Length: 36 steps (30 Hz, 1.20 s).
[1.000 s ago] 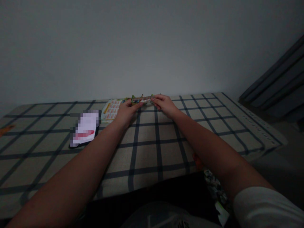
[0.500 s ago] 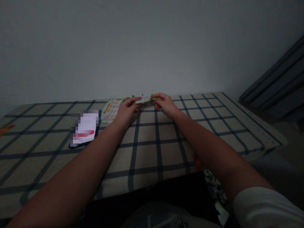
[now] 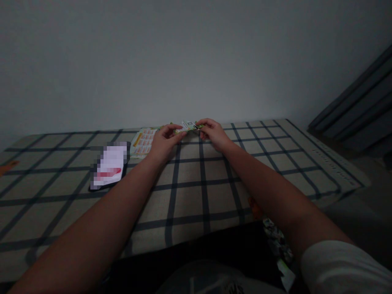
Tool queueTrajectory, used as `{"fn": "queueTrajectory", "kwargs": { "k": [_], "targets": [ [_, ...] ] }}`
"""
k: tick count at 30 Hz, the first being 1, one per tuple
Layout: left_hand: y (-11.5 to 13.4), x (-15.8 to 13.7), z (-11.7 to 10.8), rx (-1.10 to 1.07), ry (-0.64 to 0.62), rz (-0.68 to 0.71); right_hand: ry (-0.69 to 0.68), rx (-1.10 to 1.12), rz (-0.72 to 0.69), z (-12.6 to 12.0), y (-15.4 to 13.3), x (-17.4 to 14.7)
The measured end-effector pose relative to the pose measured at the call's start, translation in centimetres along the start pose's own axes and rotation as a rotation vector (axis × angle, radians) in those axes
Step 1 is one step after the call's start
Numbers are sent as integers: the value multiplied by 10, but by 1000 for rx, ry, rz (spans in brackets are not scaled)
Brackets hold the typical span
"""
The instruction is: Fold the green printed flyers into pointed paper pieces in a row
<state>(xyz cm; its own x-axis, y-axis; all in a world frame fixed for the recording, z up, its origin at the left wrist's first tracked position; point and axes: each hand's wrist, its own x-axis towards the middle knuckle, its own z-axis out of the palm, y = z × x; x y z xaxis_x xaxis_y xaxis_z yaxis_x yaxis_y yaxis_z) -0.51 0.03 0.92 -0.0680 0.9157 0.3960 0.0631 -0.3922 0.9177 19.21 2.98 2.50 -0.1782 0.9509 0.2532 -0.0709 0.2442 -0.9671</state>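
The left hand (image 3: 165, 141) and right hand (image 3: 214, 134) pinch the left and right ends of a wrapper (image 3: 189, 126) at the far middle of the counter (image 3: 190, 196), seemingly working its shape, which calls for steady fingers.

Illumination is low. The wall (image 3: 196, 73) is palest near its middle — darker toward the corners. The phone screen (image 3: 112, 159) — partly pixelated — is brightest; print on the packet (image 3: 189, 125) is unreadably soft.
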Motion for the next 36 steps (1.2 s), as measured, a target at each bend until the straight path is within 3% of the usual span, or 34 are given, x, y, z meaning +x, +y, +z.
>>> {"fn": "queueTrajectory", "kwargs": {
  "k": [10, 18, 32, 36],
  "targets": [
    [9, -4, -1, 101, -58, 24, 9, 41, 23, -4, 0, 1],
    [9, -4, -4, 162, -30, 10, -78, 82, 19, -6, 0, -1],
    [0, 0, -5, 152, 4, -26, 32, -175, -73, -5, 5, -1],
    [-5, 2, -4, 102, -10, -34, 56, -139, -74, -5, 6, 1]
  ]
}}
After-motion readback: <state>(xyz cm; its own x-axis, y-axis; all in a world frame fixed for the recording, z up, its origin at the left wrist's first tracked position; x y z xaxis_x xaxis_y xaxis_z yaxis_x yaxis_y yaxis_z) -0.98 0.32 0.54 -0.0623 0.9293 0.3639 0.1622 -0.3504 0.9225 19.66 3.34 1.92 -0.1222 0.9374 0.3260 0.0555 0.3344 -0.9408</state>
